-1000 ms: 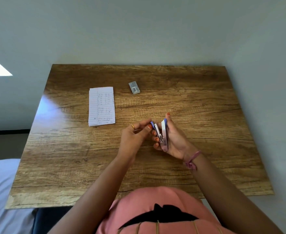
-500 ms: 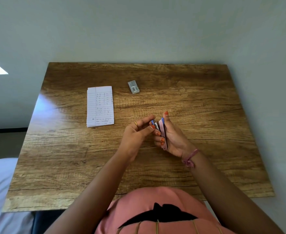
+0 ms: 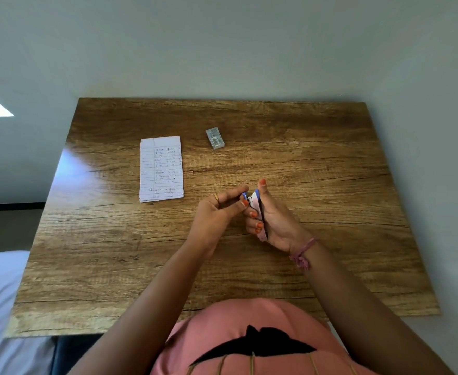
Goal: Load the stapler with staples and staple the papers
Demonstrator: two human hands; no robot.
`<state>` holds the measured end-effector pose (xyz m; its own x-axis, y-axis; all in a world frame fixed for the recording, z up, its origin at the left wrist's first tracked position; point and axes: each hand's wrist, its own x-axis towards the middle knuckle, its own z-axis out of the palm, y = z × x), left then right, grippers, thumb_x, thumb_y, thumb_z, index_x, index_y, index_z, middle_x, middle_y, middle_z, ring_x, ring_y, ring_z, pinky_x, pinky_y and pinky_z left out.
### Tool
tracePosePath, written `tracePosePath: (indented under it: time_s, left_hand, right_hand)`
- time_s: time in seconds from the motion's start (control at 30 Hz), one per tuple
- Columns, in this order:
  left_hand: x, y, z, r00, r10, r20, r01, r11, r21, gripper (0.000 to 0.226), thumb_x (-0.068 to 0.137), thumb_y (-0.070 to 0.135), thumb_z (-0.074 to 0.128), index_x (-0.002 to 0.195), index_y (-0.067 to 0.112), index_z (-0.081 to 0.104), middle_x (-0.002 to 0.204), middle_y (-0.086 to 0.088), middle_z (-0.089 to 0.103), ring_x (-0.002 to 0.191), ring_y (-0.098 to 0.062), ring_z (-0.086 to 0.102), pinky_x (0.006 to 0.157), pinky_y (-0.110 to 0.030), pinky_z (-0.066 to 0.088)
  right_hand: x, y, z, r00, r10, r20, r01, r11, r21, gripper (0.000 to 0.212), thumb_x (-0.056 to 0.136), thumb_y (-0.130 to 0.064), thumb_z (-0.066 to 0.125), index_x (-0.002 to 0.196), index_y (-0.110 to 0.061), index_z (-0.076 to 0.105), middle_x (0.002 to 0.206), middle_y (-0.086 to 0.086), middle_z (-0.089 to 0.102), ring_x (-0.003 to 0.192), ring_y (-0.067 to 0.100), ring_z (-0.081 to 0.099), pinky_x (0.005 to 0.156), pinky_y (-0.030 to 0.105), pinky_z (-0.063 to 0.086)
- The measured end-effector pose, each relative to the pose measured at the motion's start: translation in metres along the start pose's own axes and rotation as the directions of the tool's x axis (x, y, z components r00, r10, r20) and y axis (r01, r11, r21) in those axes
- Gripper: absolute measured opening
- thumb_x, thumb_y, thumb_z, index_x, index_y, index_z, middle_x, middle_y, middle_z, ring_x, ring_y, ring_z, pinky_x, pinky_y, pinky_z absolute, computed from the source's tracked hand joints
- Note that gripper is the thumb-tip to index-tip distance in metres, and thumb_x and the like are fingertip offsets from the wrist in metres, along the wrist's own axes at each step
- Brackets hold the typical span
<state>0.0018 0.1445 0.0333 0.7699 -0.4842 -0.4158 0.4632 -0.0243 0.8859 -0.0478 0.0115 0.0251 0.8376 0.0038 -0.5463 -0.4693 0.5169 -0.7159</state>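
Wooden table (image 3: 330,158) fills the view, grain running side to side, a bright patch of glare out past the left hand toward the far left edge. Pale wall behind it.

Both arms reach in over the near edge, hands meeting above the table's middle. A pink shirt with a black shape shows at the bottom of the view.

Papers (image 3: 161,169) lie flat up and to the left of the left hand, well apart from it. Lined sheets, stacked, with handwriting in columns and a couple of lines below. It's too small to read a word.

Right hand (image 3: 274,220) grips the stapler (image 3: 257,209), fingers curled round its left side, thumb running up its right edge. A pink string bracelet sits on that wrist, orange polish on the nails.

Left hand (image 3: 217,212), just left of the right one, pinches the stapler's blue-tipped top end between thumb and forefinger, a gold ring on one finger. The stapler stands nearly upright between the two hands, off the table, pink body, blue tips, its top parted a little with a bit of white showing inside.

Staple box (image 3: 215,138), small and grey, lies on the table beyond both hands, well apart, right of the papers. There's a label on its top, print unreadable.
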Motion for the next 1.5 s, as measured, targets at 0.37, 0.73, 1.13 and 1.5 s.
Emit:
tracePosePath:
  time_s: [0.37,0.73,1.13,1.5]
  left_hand:
    - [0.009,0.02,-0.018,0.992,0.113,-0.049,-0.099,0.969,0.226,0.028,0.087,0.007,0.064,0.115,0.01,0.066,0.108,0.0,0.071,0.097,-0.003,0.066,0.082,-0.013,0.05]
    - [0.042,0.032,-0.096,0.783,0.434,-0.445,-0.033,0.743,0.668,0.032,0.092,0.023,0.058,0.122,0.011,0.059,0.124,-0.008,0.056,0.093,-0.008,0.057,0.068,-0.012,0.041]
    - [0.062,0.046,-0.103,0.809,0.117,-0.577,0.452,0.502,0.737,0.099,0.077,0.062,0.063,0.14,-0.007,0.028,0.152,-0.035,0.006,0.142,-0.046,0.0,0.114,-0.053,0.007]
    - [0.069,0.042,-0.12,0.832,0.121,-0.541,0.329,0.677,0.658,0.072,0.061,0.035,0.087,0.113,0.0,0.053,0.11,-0.011,0.059,0.109,-0.029,0.055,0.077,-0.037,0.049]
  right_hand:
    - [0.007,0.0,0.0,0.999,0.005,0.044,-0.011,0.989,0.146,0.054,0.093,-0.061,0.026,0.091,-0.013,0.052,0.052,-0.006,0.035,0.035,0.003,0.029,0.032,0.017,0.026]
    - [0.023,0.0,-0.007,0.998,0.015,0.064,-0.028,0.977,0.212,0.057,0.092,-0.064,0.025,0.089,-0.013,0.051,0.054,-0.006,0.035,0.038,0.004,0.028,0.039,0.017,0.027]
    - [0.021,-0.003,-0.005,0.992,0.028,0.123,-0.054,0.975,0.217,0.066,0.093,-0.064,0.018,0.1,-0.011,0.057,0.063,-0.002,0.042,0.046,0.006,0.036,0.045,0.019,0.036]
    - [0.025,-0.003,-0.011,0.987,0.044,0.157,-0.083,0.963,0.256,0.072,0.091,-0.066,0.022,0.12,-0.012,0.059,0.074,-0.001,0.054,0.053,0.007,0.043,0.05,0.022,0.037]
